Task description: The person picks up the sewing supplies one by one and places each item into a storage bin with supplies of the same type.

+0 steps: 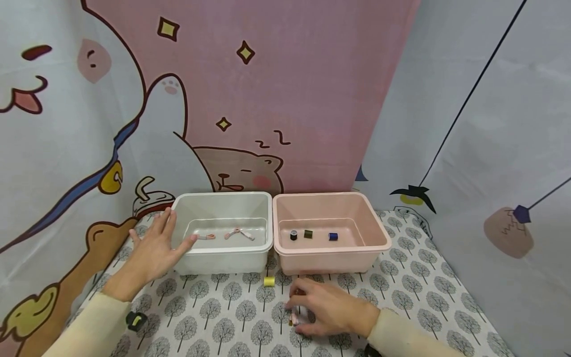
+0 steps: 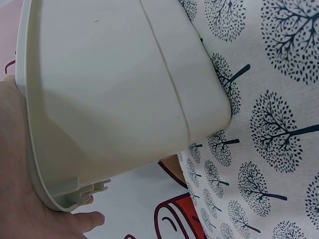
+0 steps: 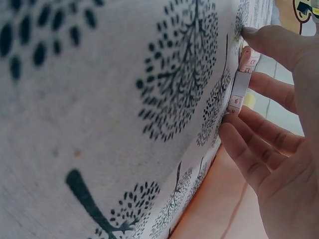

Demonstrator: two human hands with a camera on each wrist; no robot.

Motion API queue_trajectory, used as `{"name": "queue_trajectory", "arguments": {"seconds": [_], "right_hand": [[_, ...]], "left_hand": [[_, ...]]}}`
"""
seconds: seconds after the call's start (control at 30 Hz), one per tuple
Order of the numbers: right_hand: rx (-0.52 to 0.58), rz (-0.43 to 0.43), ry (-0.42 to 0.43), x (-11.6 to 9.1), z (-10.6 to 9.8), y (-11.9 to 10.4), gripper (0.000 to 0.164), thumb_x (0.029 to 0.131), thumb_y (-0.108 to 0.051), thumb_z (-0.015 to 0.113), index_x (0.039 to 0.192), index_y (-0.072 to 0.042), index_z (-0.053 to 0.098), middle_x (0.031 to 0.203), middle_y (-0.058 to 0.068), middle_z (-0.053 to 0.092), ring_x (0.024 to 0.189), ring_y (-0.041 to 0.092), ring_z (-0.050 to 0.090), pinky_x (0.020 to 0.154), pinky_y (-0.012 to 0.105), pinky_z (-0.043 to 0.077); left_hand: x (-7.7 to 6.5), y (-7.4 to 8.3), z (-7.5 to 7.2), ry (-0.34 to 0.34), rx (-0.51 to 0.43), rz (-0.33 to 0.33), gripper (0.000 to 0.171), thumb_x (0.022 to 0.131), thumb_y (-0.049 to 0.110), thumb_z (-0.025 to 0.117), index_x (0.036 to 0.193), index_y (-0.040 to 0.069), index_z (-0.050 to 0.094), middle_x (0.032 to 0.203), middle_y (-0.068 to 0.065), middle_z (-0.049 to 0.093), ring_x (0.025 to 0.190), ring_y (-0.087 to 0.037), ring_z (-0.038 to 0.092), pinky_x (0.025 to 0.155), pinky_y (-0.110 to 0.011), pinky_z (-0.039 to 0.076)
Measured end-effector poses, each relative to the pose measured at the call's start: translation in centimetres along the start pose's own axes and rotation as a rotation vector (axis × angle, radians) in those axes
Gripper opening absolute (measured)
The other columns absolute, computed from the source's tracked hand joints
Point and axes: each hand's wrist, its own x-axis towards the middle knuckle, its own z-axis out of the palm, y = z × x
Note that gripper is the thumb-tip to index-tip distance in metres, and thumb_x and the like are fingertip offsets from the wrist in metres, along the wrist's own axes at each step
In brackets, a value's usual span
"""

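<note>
My left hand [image 1: 156, 248] rests at the left front corner of a white plastic bin [image 1: 223, 263], thumb at the front rim, fingers straight along the side. Two folded pink-and-white measuring tapes lie in this bin, one being the right tape [image 1: 239, 234]. On the cloth, my right hand [image 1: 327, 307] reaches down around another folded measuring tape [image 3: 240, 84], partly hidden in the head view. The right wrist view shows its fingertips against the tape and the thumb just beyond one end. A yellow thread spool [image 1: 269, 281] lies just beyond this hand.
A pink plastic bin [image 1: 332, 260] stands against the white one's right side. It holds a black spool [image 1: 293, 235], a green spool [image 1: 308, 234] and a blue spool [image 1: 333, 237]. Tree-print cloth [image 1: 245, 317] covers the table, with cartoon-printed curtains [image 1: 312, 99] behind.
</note>
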Motion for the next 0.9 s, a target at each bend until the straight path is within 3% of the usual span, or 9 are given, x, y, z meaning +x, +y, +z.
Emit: {"name": "queue_trajectory", "arguments": {"seconds": [0.37, 0.9], "right_hand": [[0.041, -0.015, 0.009, 0.52, 0.35, 0.1, 0.029, 0.106, -0.05, 0.086, 0.126, -0.031, 0.084, 0.14, -0.007, 0.07, 0.115, -0.003, 0.065, 0.097, 0.018, 0.063], [0.048, -0.036, 0.033, 0.74, -0.05, -0.2, 0.025, 0.105, -0.048, 0.087, 0.122, -0.03, 0.084, 0.138, -0.007, 0.07, 0.113, -0.003, 0.063, 0.095, 0.013, 0.061]], "left_hand": [[0.0, -0.14, 0.05, -0.003, -0.006, -0.001, 0.113, 0.115, 0.077, 0.046, 0.183, -0.007, 0.013, 0.194, -0.033, 0.006, 0.176, -0.067, 0.013, 0.118, -0.107, -0.008], [0.07, -0.15, 0.07, 0.0, -0.008, -0.005, 0.113, 0.115, 0.077, 0.046, 0.183, -0.007, 0.013, 0.193, -0.034, 0.006, 0.177, -0.066, 0.012, 0.118, -0.106, -0.008]]}}
